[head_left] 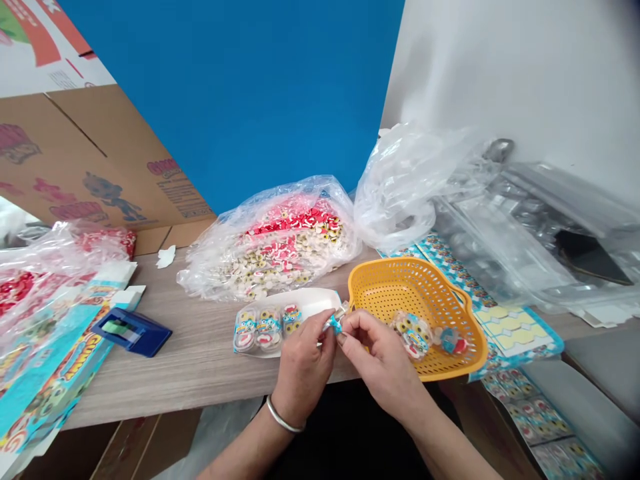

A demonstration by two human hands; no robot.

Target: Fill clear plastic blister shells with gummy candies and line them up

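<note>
My left hand (309,353) and my right hand (375,350) meet at the front of the table, fingers pinched around a small candy pack (334,324) with a blue printed label. The fingers cover much of it. Just behind my left hand lies a white card tray (317,301), with several clear labelled candy packs (269,329) in its left part. To the right, close to my right hand, stands a yellow perforated basket (420,269). A few similar packs (415,335) lie in its front part. A metal bangle circles my left wrist.
Behind the tray sits an open clear bag of red and white gummies (295,233). A blue tape dispenser (134,331) and printed card sheets (75,360) are at left, near a cardboard box (100,153). Clear plastic trays (525,227) and yellow stickers (515,328) are at right.
</note>
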